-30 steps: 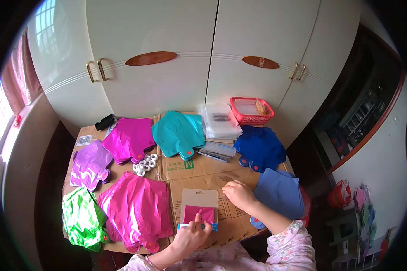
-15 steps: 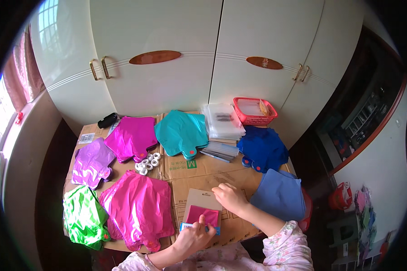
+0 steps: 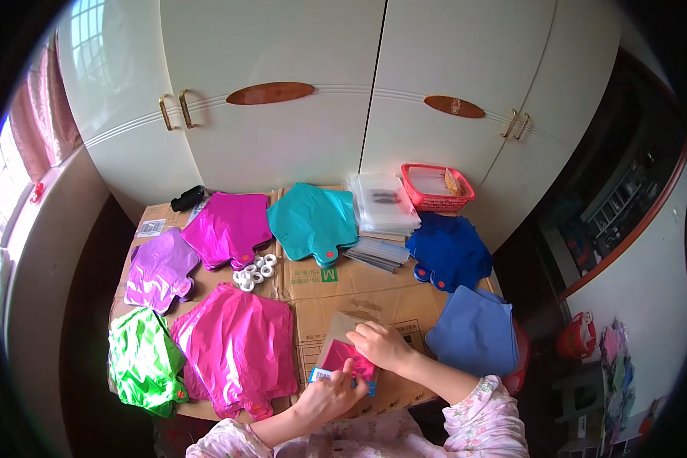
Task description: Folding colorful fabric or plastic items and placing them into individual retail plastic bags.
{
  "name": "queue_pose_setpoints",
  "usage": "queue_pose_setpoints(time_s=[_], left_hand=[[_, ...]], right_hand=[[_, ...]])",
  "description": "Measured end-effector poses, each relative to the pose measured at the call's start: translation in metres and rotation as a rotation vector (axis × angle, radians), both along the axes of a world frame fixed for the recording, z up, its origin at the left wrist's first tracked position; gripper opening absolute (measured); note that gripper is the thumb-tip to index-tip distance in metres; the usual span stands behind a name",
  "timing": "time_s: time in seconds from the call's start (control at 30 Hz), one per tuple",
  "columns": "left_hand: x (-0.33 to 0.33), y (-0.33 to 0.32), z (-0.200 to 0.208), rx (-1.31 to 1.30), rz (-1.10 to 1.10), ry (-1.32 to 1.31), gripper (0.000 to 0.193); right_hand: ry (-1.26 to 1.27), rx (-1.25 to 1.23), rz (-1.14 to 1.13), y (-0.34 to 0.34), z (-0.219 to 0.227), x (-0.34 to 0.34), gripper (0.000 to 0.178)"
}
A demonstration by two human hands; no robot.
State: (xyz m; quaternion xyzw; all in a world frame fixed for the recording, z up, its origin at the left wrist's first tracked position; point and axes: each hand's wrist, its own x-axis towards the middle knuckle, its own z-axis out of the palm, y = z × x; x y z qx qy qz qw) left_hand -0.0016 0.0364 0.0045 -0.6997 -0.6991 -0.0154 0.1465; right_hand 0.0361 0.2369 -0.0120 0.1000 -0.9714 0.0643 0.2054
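Note:
In front of me on the cardboard lies a flat packet (image 3: 353, 359), with bright pink folded foil against a tan backing card and a blue lower edge with a white barcode label. My left hand (image 3: 332, 395) grips its lower edge, one finger stretched over the pink foil and the others curled. Bent fingers of my right hand (image 3: 380, 346) press together at the packet's upper right edge, covering part of the card. To the left is a stack of pink foil balloons (image 3: 237, 343), flat and glossy. Blue sheets (image 3: 473, 332) lie right of my right hand.
Flat foil stacks in green (image 3: 141, 359), lilac (image 3: 160, 267), magenta (image 3: 227, 229), teal (image 3: 311, 221) and dark blue (image 3: 450, 252) ring the cardboard (image 3: 313, 305). White rings (image 3: 256, 272), clear bags (image 3: 383, 204), grey strips (image 3: 378, 253) and a red basket (image 3: 440, 201) sit among them.
My right hand has slid down and toward me from the card's top corner onto the packet's edge. The packet has tilted slightly, while my left hand stays at its lower edge.

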Motion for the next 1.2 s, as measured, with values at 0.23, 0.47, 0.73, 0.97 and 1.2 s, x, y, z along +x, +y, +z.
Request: queue_pose_setpoints(time_s=[0.23,0.47,0.73,0.97,1.2], left_hand=[[-0.006,0.007,0.003,-0.014,0.013,0.0,0.032],[-0.007,0.022,-0.011,0.044,0.047,-0.004,0.031],[-0.007,0.017,-0.002,0.117,0.136,-0.053,0.034],[-0.001,0.015,0.003,0.129,0.137,-0.087,0.046],[-0.003,0.009,0.018,0.125,0.172,-0.167,0.046]], right_hand=[[0.016,-0.085,0.053,0.002,0.003,0.0,0.004],[-0.005,-0.195,0.037,0.001,0.004,0.004,0.006],[0.158,-1.877,-0.321,-0.014,-0.002,0.048,0.052],[-0.299,-2.348,-0.043,-0.058,-0.012,0.07,0.03],[-0.184,-2.306,-0.068,-0.063,-0.02,0.071,0.02]])
